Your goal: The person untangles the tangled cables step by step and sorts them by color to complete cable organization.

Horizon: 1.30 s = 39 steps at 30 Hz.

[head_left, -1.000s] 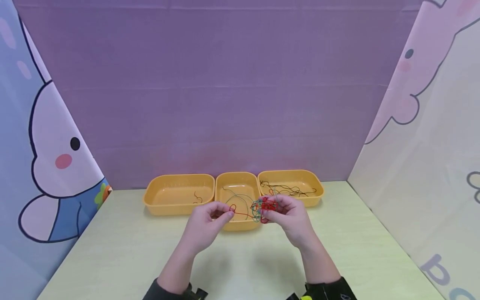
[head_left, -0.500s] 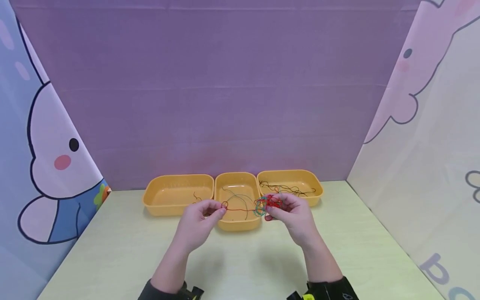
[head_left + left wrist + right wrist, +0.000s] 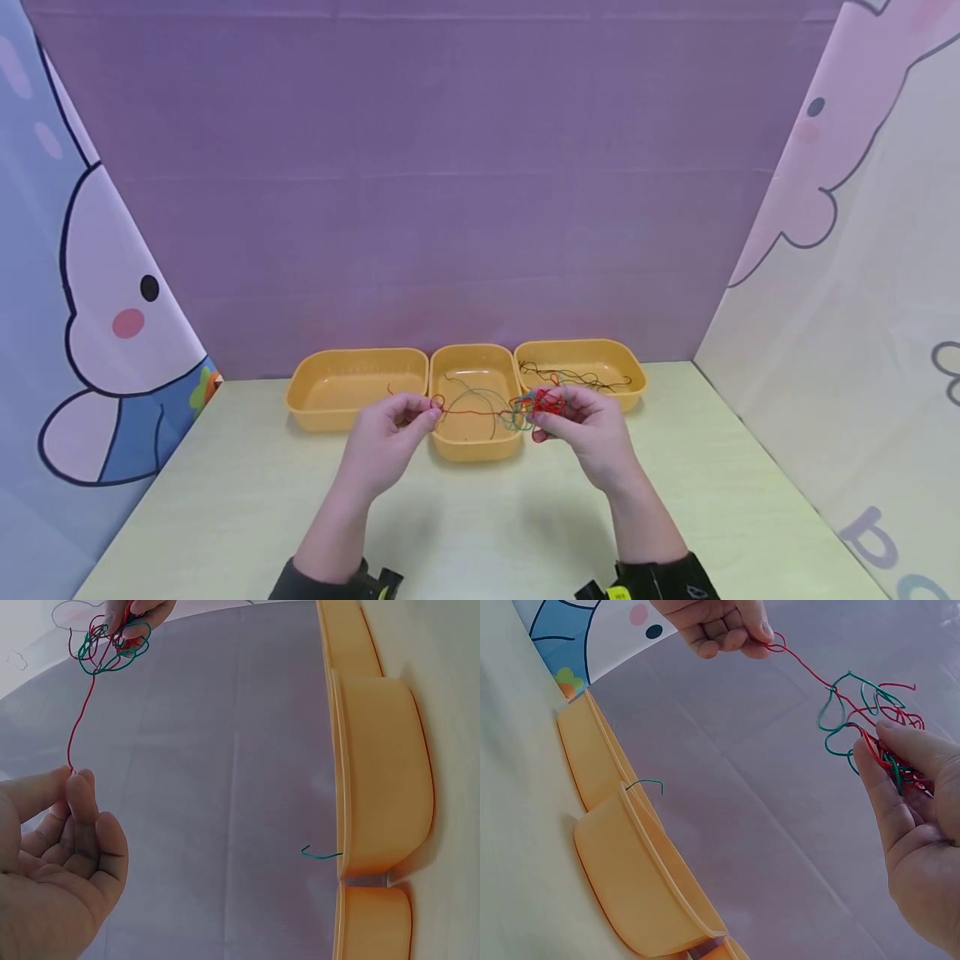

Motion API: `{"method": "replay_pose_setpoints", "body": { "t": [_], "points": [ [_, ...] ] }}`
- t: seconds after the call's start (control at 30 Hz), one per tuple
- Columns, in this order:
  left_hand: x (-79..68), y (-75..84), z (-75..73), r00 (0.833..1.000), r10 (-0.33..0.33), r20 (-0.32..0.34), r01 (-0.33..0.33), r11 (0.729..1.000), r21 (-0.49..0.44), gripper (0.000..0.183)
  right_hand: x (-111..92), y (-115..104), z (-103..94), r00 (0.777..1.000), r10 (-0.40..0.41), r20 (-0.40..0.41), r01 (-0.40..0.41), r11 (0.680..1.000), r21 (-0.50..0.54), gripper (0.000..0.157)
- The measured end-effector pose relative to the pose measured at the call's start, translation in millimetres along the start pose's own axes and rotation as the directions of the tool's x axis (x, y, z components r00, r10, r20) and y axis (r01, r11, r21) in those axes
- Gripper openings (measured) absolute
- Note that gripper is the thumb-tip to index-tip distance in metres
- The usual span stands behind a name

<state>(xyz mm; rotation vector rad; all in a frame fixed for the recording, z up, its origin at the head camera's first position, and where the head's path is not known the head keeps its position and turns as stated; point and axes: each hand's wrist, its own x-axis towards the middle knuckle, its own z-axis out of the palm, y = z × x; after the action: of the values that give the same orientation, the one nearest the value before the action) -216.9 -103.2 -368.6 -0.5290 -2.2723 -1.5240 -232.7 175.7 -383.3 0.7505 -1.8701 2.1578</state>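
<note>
The left hand [image 3: 382, 442] has moved farther left, a longer red strand [image 3: 474, 412] now spanning to the tangle [image 3: 546, 403]

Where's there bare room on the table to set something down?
Bare table lies left of the left arm, to the blue panel; right of the right arm, to the white panel; and between the arms, before the middle tray. Crowded: the three trays behind, overlapped in view by left hand, right hand and red-green tangle.
</note>
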Motion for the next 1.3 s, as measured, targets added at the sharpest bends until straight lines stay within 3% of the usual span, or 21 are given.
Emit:
{"method": "replay_pose_setpoints", "body": {
  "t": [0.17,0.5,0.77,0.87,1.0,1.1,1.3],
  "points": [
    [2.1,-2.1,-4.9,0.999,0.012,-0.030,-0.012,1.000,0.000,0.004,1,-1,-2.4,1.000,0.008,0.029,-0.008,1.000,-0.014,0.018],
    [4.0,-2.4,-18.8,0.994,-0.052,-0.093,0.050,0.998,-0.023,0.009,1,-1,-8.6,1.000,0.006,0.018,-0.006,1.000,-0.013,0.016],
    [4.5,-5.9,-35.5,0.975,-0.104,-0.198,0.100,0.994,-0.033,0.016,0,-5,-16.1,0.999,0.011,-0.050,-0.013,0.999,-0.046,0.020],
    [5.0,-9.3,-43.4,0.962,-0.103,-0.254,0.102,0.995,-0.018,0.018,1,-6,-22.0,0.998,0.008,-0.069,-0.012,0.998,-0.055,0.021],
    [4.9,-11.9,-56.1,0.919,-0.139,-0.369,0.138,0.990,-0.030,0.020,3,-8,-33.9,0.989,-0.004,-0.148,-0.002,0.999,-0.036,0.018],
    [4.7,-12.1,-62.8,0.897,-0.171,-0.408,0.154,0.985,-0.074,0.023,4,-9,-39.4,0.982,-0.008,-0.186,0.006,1.000,-0.009,0.018],
    [4.5,-12.1,-64.5,0.895,-0.182,-0.406,0.157,0.983,-0.094,0.024,4,-10,-38.7,0.982,0.007,-0.186,-0.006,1.000,0.011,0.022]
  ]
}}
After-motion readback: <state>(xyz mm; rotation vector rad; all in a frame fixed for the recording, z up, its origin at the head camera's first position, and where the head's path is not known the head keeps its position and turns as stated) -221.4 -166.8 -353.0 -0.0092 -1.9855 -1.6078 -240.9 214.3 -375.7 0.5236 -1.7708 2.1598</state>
